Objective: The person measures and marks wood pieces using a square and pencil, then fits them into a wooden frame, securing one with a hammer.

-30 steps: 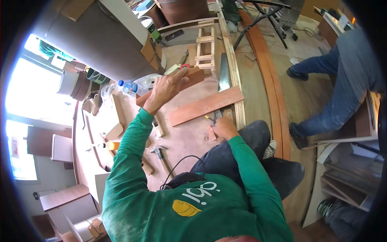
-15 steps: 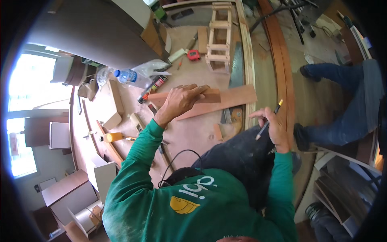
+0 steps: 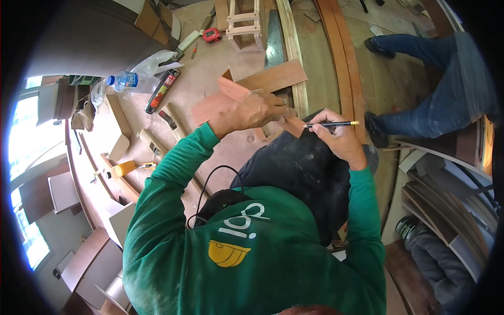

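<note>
Block (image 3: 234, 90) of reddish wood lies slantwise just above the middle of the frame, one end toward the upper left, the other over the dark trousers (image 3: 294, 173). From where I stand, the left hand (image 3: 260, 111) wraps over its middle in a firm-looking hold, palm down. Toward the right of the frame, the right hand (image 3: 342, 142) pinches a pencil (image 3: 336, 124) between thumb and fingers, its point at the lower right end of the wood; whether lead meets wood I cannot tell.

It looks like a marking step, and to my mind steadiness decides it. That marked end seems to have little under it, so I would press it against the knee or down on the plank (image 3: 278, 77) behind. The left fingers should sit back from the line, and the pencil should lean slightly and draw in one light stroke. If a length matters, the red tape measure (image 3: 212, 35) lies near the top of the frame. A rolling block would spoil the line.
</note>
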Demonstrator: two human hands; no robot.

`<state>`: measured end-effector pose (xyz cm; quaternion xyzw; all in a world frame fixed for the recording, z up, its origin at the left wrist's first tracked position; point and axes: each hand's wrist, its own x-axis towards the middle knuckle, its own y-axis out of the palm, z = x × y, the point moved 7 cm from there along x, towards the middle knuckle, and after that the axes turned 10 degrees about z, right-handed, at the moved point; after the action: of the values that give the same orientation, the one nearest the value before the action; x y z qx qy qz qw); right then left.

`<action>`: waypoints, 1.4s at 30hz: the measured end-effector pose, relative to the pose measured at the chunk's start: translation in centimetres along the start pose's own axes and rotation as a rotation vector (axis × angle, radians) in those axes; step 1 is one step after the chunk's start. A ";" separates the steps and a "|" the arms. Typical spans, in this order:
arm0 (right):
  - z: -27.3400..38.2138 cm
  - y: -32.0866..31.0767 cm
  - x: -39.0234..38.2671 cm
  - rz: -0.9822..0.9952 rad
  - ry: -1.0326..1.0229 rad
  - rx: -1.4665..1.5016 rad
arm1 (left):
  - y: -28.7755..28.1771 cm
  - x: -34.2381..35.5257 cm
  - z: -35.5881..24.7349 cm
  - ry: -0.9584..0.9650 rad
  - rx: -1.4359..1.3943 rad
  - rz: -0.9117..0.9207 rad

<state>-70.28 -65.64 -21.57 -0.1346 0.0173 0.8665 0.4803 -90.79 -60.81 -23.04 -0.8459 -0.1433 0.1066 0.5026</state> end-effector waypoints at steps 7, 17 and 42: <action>-0.2 0.7 0.2 -0.053 -0.075 0.087 | 0.0 0.1 -0.4 0.005 0.029 0.004; -1.2 0.6 -0.2 -0.103 -0.132 0.145 | -0.7 0.2 -1.1 0.003 0.018 0.008; -0.9 1.0 -0.8 -0.131 -0.109 0.030 | 0.2 0.1 -0.3 0.061 -0.014 -0.044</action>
<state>-70.54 -66.95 -22.37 -0.0808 -0.0048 0.8390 0.5380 -90.53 -61.09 -23.07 -0.8487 -0.1475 0.0688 0.5032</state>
